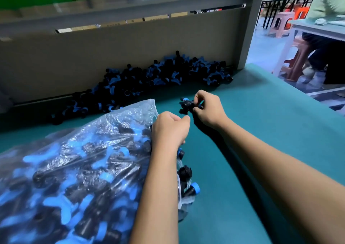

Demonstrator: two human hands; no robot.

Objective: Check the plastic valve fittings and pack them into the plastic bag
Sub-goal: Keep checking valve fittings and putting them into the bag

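Note:
A clear plastic bag (78, 150) lies at the lower left, filled with black and blue valve fittings. My left hand (169, 128) rests curled at the bag's right edge, near its mouth; whether it grips the plastic I cannot tell. Just right of it, my right hand (207, 109) pinches a black valve fitting (186, 104) with a blue ring a little above the table. A long heap of loose valve fittings (149, 79) lies against the back wall.
The worktable has a teal mat (252, 117) and a grey back panel (112, 47). A few fittings (188, 180) poke out at the bag's right side. Beyond the right edge are plastic stools (296, 61) and a seated person (328, 38) at another table.

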